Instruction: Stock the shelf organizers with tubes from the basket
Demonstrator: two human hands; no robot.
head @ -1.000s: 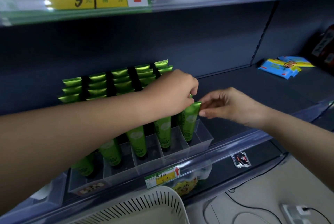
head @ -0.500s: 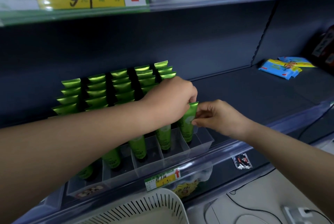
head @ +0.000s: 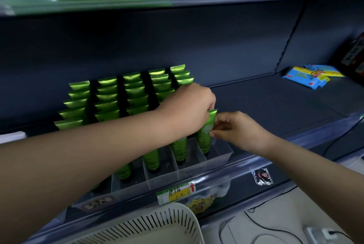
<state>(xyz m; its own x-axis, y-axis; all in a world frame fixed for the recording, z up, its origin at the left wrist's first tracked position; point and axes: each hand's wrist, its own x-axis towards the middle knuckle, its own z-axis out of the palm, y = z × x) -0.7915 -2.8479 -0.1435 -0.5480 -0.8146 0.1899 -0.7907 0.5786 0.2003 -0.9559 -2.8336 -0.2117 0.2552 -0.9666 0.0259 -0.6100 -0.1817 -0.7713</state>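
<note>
Glossy green tube pinched by both hands' fingers, upright in clear plastic organizer

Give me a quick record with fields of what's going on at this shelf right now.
place: shop shelf
goods: green tubes upright in a clear organizer, in rows
left hand: on the front tube of the rightmost row
right hand: pinching that tube's side
basket: white, below the shelf edge
nearby: blue packets at far right

Dark shelf bears clear organizer, blue packets.
</note>
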